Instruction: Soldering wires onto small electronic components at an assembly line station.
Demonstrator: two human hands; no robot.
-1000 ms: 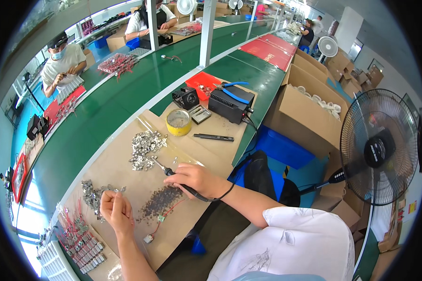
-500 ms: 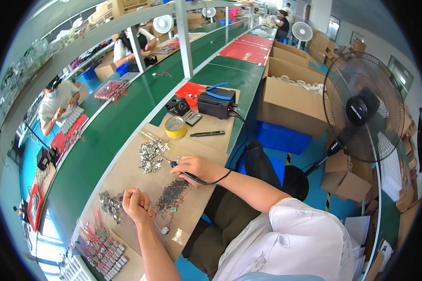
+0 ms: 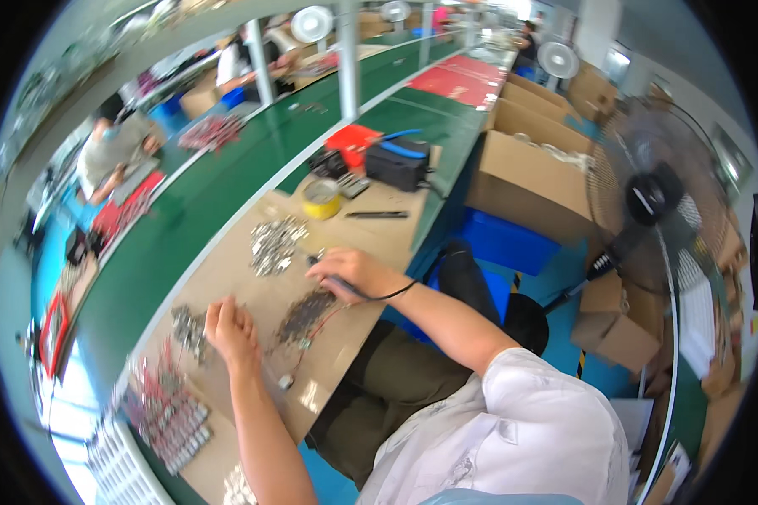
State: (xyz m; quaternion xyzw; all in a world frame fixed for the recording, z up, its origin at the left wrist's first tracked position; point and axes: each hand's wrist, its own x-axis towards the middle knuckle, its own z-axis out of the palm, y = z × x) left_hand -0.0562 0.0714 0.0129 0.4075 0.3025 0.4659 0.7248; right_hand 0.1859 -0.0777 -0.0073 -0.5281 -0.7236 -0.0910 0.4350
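My right hand (image 3: 355,271) is closed around a soldering iron (image 3: 343,286) with a dark handle and a cord running back along my wrist. Its tip points toward a heap of shiny silver metal parts (image 3: 276,246). My left hand (image 3: 232,328) has its fingers curled together above the board; whatever they hold is hidden. Next to it lies a small pile of grey metal pieces (image 3: 188,328). Between my hands spreads a patch of tiny dark parts (image 3: 303,316). A small green circuit board (image 3: 304,344) with red wires and a small silver block (image 3: 286,382) rest nearer me.
Rows of silver blocks with red wires (image 3: 175,429) lie at the left. Beyond my right hand are a yellow tin (image 3: 321,202), a black pen-shaped tool (image 3: 377,215) and a black power box (image 3: 397,164). Cartons (image 3: 535,172) and a fan (image 3: 653,198) stand right. Co-workers sit across.
The view has shifted and blurred. My left hand has moved up and left, closer to the grey pile. My right hand still grips the soldering iron near the silver heap.
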